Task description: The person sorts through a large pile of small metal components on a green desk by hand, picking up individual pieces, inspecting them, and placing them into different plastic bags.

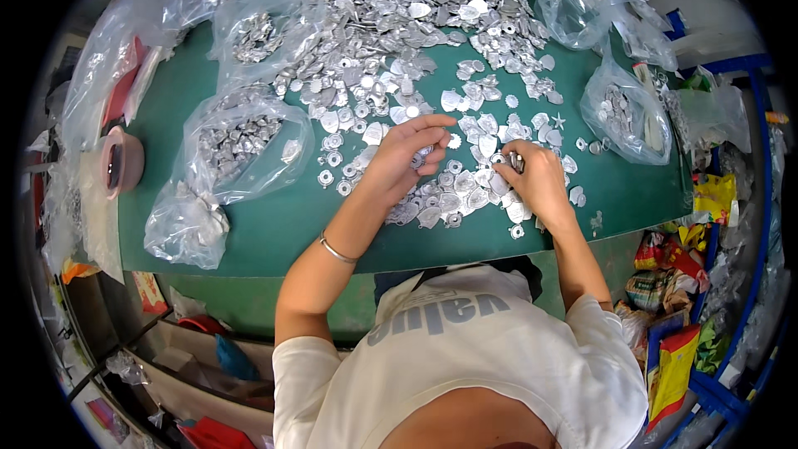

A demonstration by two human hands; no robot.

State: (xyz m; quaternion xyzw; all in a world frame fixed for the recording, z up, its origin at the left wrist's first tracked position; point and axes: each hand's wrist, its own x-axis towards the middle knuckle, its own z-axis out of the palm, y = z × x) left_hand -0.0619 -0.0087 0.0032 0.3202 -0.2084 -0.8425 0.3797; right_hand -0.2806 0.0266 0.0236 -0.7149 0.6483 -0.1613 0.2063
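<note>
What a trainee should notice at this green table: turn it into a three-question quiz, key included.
1. True or false: silver-coloured metal pieces are heaped on the green tabletop.

2. The fingers of the right hand are closed on: A) scissors; B) metal pieces; C) a plastic bag.

3. Which arm wears the bangle, the left or the right?

Key: 1. True. 2. B. 3. The left.
</note>
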